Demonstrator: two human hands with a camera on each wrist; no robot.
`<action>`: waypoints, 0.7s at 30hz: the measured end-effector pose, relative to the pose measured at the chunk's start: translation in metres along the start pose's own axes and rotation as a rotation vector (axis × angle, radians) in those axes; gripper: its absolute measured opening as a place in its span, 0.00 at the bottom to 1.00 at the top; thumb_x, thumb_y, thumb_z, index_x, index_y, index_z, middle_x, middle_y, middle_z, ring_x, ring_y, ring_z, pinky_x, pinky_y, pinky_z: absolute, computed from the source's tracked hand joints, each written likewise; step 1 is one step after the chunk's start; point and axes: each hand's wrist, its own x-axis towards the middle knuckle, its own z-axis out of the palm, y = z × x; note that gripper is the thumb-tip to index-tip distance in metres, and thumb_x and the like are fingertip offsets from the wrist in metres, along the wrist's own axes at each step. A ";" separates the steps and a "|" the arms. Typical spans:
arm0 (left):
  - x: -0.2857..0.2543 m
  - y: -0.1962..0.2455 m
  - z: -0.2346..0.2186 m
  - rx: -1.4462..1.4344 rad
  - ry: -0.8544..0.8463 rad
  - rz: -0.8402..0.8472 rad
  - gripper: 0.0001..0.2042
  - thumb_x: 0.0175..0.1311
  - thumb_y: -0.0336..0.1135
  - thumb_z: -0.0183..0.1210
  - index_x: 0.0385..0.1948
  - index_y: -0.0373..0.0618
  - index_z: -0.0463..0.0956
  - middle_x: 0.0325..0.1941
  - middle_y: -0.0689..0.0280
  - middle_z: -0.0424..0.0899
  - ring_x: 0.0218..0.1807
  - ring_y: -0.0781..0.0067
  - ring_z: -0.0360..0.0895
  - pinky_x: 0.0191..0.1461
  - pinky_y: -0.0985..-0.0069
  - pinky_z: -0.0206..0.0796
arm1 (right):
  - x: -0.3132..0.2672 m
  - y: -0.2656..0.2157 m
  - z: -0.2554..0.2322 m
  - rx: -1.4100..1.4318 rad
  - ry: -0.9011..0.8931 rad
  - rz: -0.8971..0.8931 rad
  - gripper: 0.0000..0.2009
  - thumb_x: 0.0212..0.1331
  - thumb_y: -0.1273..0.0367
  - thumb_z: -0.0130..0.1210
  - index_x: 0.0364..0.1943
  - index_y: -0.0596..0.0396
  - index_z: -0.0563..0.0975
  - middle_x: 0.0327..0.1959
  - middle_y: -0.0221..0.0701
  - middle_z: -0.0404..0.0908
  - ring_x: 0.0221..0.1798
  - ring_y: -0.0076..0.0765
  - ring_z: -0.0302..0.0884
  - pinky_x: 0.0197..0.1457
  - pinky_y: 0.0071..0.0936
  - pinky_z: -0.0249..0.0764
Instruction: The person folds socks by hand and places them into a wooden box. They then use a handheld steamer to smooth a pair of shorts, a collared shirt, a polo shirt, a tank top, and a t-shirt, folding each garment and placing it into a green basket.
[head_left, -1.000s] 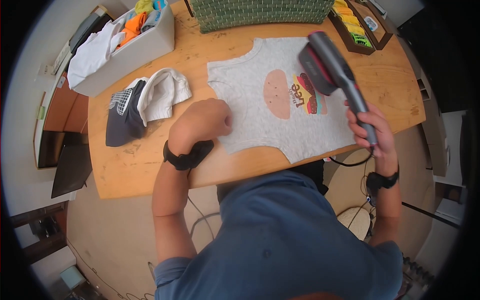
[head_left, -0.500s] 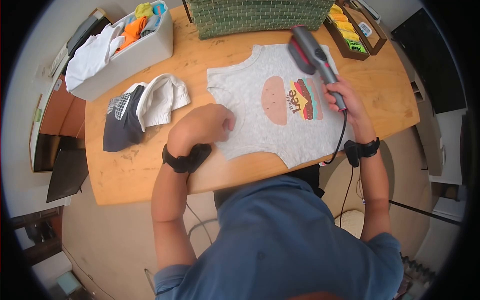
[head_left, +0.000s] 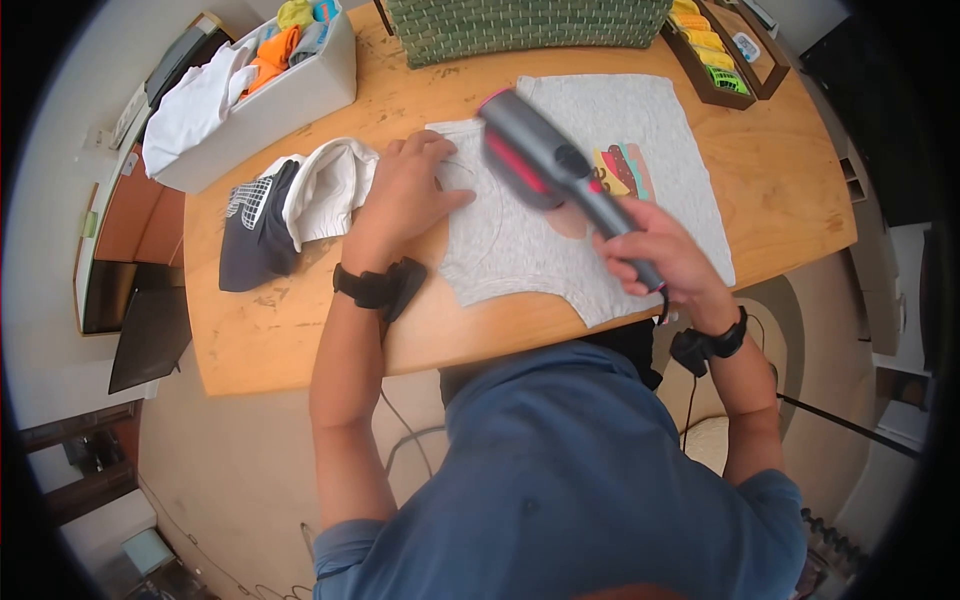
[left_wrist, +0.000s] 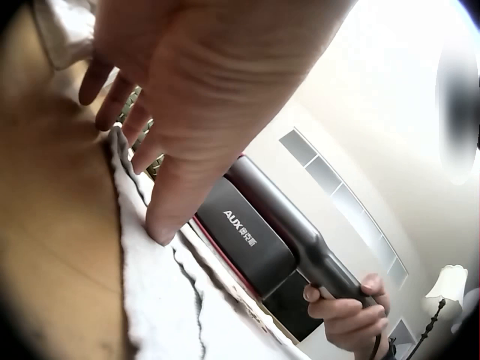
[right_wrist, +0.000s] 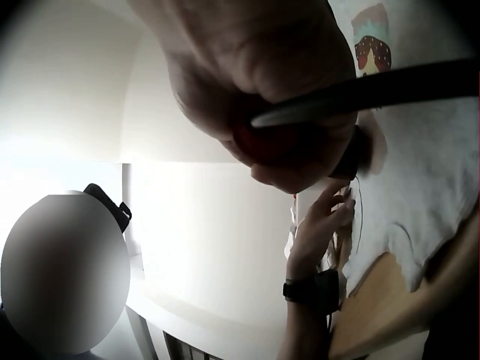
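Note:
A grey sleeveless shirt (head_left: 640, 115) with a burger print lies spread on the wooden table. My right hand (head_left: 660, 252) grips the handle of a dark grey garment steamer (head_left: 545, 150), whose red-trimmed head is over the shirt's upper part. The steamer covers most of the print in the head view. With fingers extended, my left hand (head_left: 405, 195) is at the shirt's left edge, near the armhole. In the left wrist view its thumb (left_wrist: 161, 221) meets the fabric. From the handle's end a black cord (right_wrist: 375, 88) crosses the right wrist view.
Left of the shirt lie a folded dark and white garment (head_left: 262, 225) and a white one (head_left: 325, 190). A white bin (head_left: 270, 120) of clothes stands at the back left. Behind the shirt is a green woven basket (head_left: 520, 35), with a brown box (head_left: 712, 85) of yellow items to its right.
My right hand has carried the steamer left across the shirt, from the print's far side toward the neck end. The left hand has moved up along the shirt's edge and its fingers have spread.

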 end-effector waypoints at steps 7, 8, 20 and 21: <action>0.000 0.000 0.002 0.037 -0.031 -0.018 0.28 0.48 0.40 0.70 0.54 0.40 0.77 0.63 0.58 0.73 0.57 0.56 0.70 0.61 0.67 0.67 | -0.027 0.009 -0.026 -0.048 0.204 -0.040 0.17 0.61 0.73 0.55 0.53 0.58 0.69 0.24 0.24 0.70 0.19 0.16 0.66 0.17 0.16 0.64; 0.000 0.000 0.002 0.034 -0.033 -0.016 0.28 0.48 0.40 0.70 0.54 0.40 0.77 0.63 0.58 0.73 0.57 0.56 0.70 0.61 0.67 0.67 | -0.036 0.009 -0.038 -0.018 0.280 -0.093 0.17 0.61 0.73 0.54 0.53 0.58 0.68 0.25 0.24 0.70 0.20 0.15 0.66 0.18 0.16 0.64; 0.002 0.001 -0.001 0.014 -0.067 -0.030 0.28 0.47 0.39 0.71 0.53 0.40 0.77 0.62 0.58 0.74 0.55 0.57 0.70 0.59 0.67 0.68 | -0.083 0.022 -0.019 0.007 0.397 -0.127 0.14 0.62 0.73 0.52 0.50 0.59 0.66 0.22 0.27 0.68 0.17 0.20 0.65 0.18 0.20 0.66; 0.002 0.000 0.000 0.012 -0.065 -0.029 0.28 0.47 0.39 0.71 0.53 0.40 0.77 0.62 0.57 0.74 0.55 0.57 0.71 0.59 0.67 0.68 | -0.080 0.023 -0.009 0.039 0.291 -0.067 0.14 0.62 0.73 0.52 0.50 0.60 0.66 0.21 0.27 0.67 0.17 0.21 0.65 0.18 0.20 0.65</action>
